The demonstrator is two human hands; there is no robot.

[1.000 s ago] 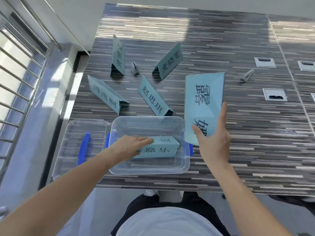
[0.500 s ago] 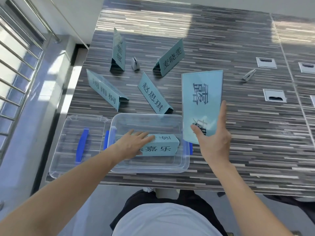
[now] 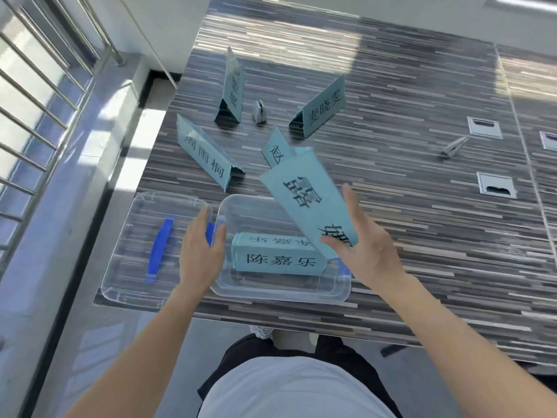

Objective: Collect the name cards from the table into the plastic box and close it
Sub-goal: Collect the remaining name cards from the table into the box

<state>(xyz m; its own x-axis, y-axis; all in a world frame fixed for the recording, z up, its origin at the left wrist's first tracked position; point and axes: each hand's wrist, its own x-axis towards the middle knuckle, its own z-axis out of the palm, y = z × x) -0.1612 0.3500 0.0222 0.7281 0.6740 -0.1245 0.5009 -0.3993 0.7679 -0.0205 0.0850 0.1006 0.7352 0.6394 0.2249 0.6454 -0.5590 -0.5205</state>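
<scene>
Teal name card (image 3: 313, 203) — upright a second ago — now tilts over the clear plastic box (image 3: 280, 292) at frame centre, pinched by the right hand (image 3: 366, 247) fingers; left hand (image 3: 200, 251), fingers loosely together, has left the boxed card (image 3: 277, 260). Four cards remain on the counter (image 3: 391, 182).

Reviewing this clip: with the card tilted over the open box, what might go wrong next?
1. The right hand pinches only the lower corner of the tilted card; it could slip and drop outside the plastic box.
2. The card already in the box lies in the middle, so the incoming one may rest on it crookedly and later block the lid.
3. Swinging the held card may knock the standing card behind it.
</scene>
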